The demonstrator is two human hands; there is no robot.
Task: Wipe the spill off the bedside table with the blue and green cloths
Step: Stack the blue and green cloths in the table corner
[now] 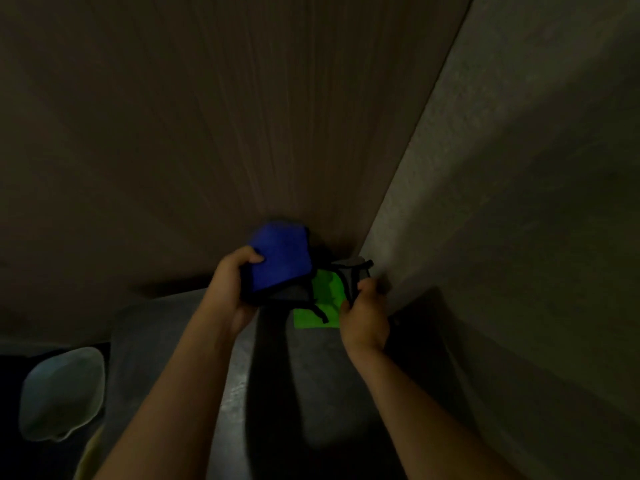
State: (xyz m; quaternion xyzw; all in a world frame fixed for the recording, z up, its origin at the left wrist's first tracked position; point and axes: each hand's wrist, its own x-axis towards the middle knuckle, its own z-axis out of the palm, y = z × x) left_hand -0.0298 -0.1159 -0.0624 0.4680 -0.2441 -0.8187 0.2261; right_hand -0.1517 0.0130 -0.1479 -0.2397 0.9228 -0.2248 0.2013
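Your left hand [231, 284] curls fingers and thumb round the black-edged blue fabric cloth [277, 261]. Your right hand [364, 318] pinches the bright green fabric cloth [325, 294], which touches the blue one. Both cloths are at the far end of the dim grey bedside table [332, 372], near the textured grey wall [485, 202].

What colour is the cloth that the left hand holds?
The cloth in the left hand is blue, dark-edged; head view.

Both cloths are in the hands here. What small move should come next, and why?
Probably lower the blue cloth flat onto the bedside table. The left hand grips it bunched and raised, the right hand pinches the green cloth beside it, and neither is spread for wiping. The dim frame shows no spill.
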